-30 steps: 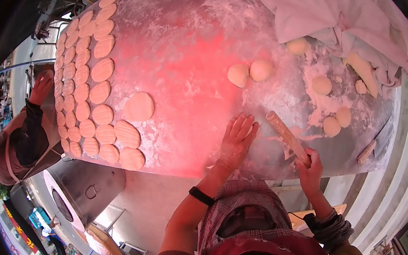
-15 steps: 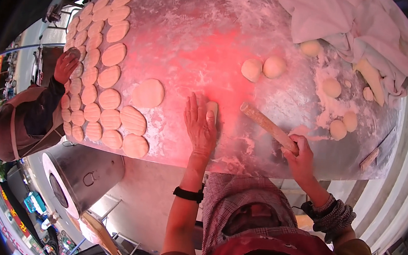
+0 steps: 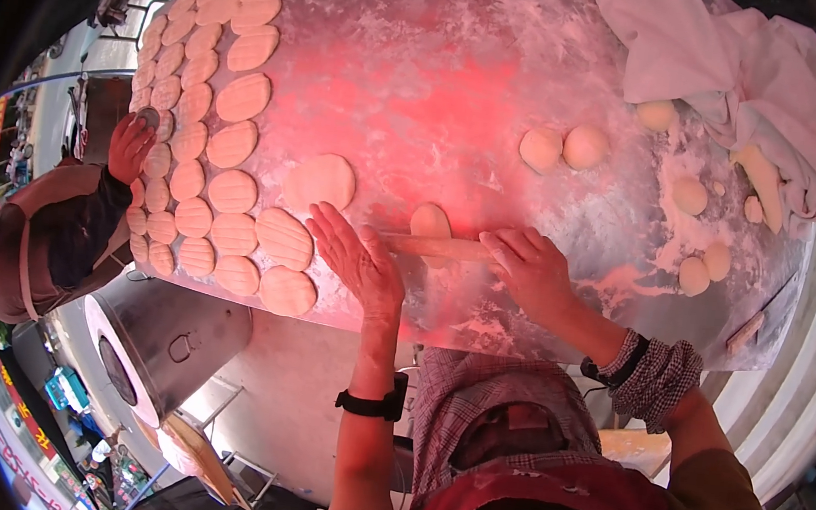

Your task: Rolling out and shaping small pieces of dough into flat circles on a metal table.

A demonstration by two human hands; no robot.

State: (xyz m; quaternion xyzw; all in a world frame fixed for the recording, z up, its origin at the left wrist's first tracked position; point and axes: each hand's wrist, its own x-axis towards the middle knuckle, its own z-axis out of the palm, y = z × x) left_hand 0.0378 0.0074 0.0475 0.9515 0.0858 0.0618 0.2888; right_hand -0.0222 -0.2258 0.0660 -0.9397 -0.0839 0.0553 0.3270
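A wooden rolling pin (image 3: 444, 248) lies sideways across the lower part of a small flattened piece of dough (image 3: 430, 219). My right hand (image 3: 539, 275) is closed over the pin's right end, fingers pointing left and away from me. At the other end, my left hand (image 3: 362, 265) has its fingers stretched out and apart, with the palm side at the pin's tip. Just beyond my left fingertips lies a larger flat dough round (image 3: 320, 183). Two dough balls (image 3: 541, 150) sit together farther off, to the right of the pin.
Rows of scored dough rounds (image 3: 233, 192) fill the left of the floured metal table (image 3: 397, 83). A co-worker's hand (image 3: 132, 145) touches them with a small round object. A pale cloth (image 3: 731, 70), more dough balls (image 3: 689, 195) and a wooden-handled tool (image 3: 745, 332) lie right. A metal drum (image 3: 184, 325) stands below left.
My right hand has brought the rolling pin leftward from a slant onto the dough piece. My left hand has lifted off that dough and shifted left to the pin's other end.
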